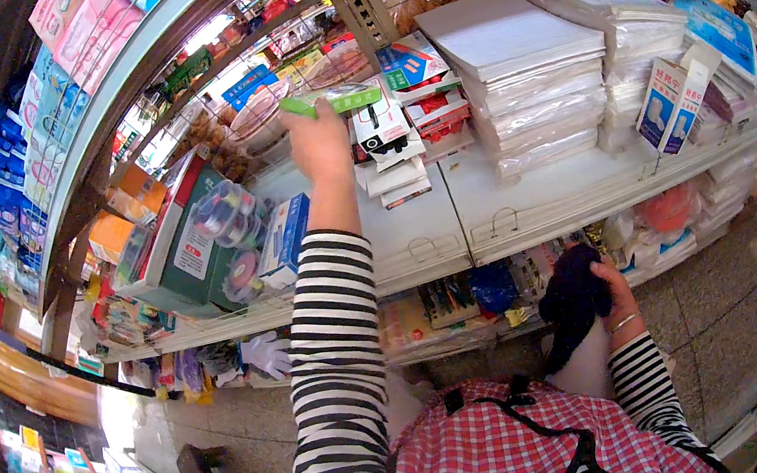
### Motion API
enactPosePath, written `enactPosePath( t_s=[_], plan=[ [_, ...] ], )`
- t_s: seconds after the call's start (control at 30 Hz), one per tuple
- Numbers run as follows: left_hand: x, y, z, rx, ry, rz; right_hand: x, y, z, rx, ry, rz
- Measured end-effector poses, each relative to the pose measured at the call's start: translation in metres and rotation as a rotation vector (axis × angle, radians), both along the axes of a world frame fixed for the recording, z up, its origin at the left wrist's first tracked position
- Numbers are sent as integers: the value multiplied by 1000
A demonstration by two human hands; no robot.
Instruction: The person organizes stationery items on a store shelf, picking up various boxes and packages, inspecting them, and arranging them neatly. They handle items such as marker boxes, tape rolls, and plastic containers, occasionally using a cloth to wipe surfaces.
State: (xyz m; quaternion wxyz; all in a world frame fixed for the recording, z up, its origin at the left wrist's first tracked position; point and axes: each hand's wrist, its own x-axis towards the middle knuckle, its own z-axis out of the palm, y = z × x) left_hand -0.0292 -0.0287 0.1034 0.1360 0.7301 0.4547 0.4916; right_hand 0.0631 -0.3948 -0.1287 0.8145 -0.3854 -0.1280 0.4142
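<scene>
My left hand (323,143) reaches up over the shelf and grips a flat green package (347,100) that bears writing. The package is above several small boxes (382,122) stacked at the shelf's middle; whether it touches them I cannot tell. To their right are open-fronted boxes (437,110) with red contents. Low on the right, my right hand (620,303) holds a bunched dark cloth (575,288) in front of the lower shelf. Part of that hand's grip is hidden behind the cloth.
Tall stacks of plastic-wrapped white paper (531,81) stand to the right, near an upright white-and-blue box (668,101). On the left are a dark green carton (192,242), round clear tubs (228,215) and a blue box (287,235). Wire mesh backs the shelf (414,231).
</scene>
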Motion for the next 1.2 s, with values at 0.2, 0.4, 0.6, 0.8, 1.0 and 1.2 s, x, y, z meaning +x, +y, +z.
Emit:
enactPosePath(
  t_s=[0.2, 0.4, 0.6, 0.8, 1.0, 1.2],
  plan=[
    [-8, -50, -8, 109, 56, -86, -4, 1, 7, -5, -45, 25],
    [-21, -53, -30, 140, -34, -161, -6, -2, 12, 4, -76, 22],
    [-21, -32, -55, 264, 69, -266, -4, 1, 7, 0, -28, 34],
    [-23, -39, -42, 482, 170, -191, -1, 0, 3, 7, -17, 52],
    [-16, -28, -39, 241, 321, -366, 5, 4, -13, -22, 115, -34],
    [-4, 10, -38, 259, 380, -416, -4, 19, 3, -184, 112, -113]
  ],
)
